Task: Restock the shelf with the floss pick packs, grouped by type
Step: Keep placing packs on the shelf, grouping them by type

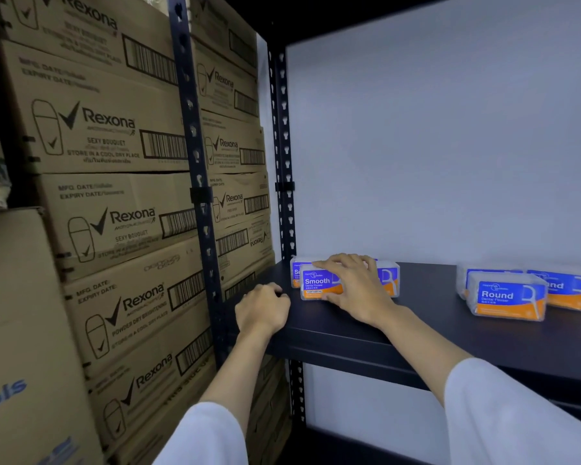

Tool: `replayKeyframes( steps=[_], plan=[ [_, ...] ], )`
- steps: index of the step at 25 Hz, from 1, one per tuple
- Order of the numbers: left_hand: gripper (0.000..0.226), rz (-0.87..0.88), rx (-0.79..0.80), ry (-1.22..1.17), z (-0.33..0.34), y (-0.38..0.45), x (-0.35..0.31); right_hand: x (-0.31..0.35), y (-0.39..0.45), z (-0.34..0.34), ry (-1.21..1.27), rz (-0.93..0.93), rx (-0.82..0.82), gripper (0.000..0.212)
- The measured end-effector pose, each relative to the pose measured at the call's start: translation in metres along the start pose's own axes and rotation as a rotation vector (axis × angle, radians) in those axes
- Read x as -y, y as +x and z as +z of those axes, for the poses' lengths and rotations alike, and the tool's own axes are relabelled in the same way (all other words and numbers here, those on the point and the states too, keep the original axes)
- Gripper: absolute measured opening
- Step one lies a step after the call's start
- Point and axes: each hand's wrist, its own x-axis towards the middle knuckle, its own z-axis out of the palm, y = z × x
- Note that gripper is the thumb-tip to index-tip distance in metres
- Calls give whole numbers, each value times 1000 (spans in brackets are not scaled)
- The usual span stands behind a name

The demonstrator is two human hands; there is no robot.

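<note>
- The black shelf (pixel 416 317) has two little groups of floss pick packs on it, far apart from each other.
- On the left side sit the Smooth packs (pixel 319 284) — one in front, and at least two more behind it, partly hidden by a hand.
- On the right side sit the Round packs (pixel 507 298), one in front and at least two behind, close together.
- The right hand (pixel 356 286) lies over the front Smooth pack. Its fingers (pixel 329 263) are spread and bent over the top, and the thumb is low at the front edge, so it looks like it is holding the pack to set it in place.
- The left hand (pixel 262 308) rests on the left front corner of the shelf. Its fingers are curled in and it holds nothing that can be seen.
- So the sorting looks right so far — Smooth with Smooth, Round with Round.
- Much of the shelf is still bare, so there is room for more packs. No spare packs show in view, so how many are left cannot be told.
- Brown Rexona boxes (pixel 114 129) are stacked to the left of the shelf.
</note>
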Motion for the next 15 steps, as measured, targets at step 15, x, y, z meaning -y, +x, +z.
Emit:
replayKeyframes(
  steps=[15],
  plan=[
    [21, 306, -1, -298, -34, -156, -58, 17, -178, -100, 438, 363, -32, 20]
  ],
)
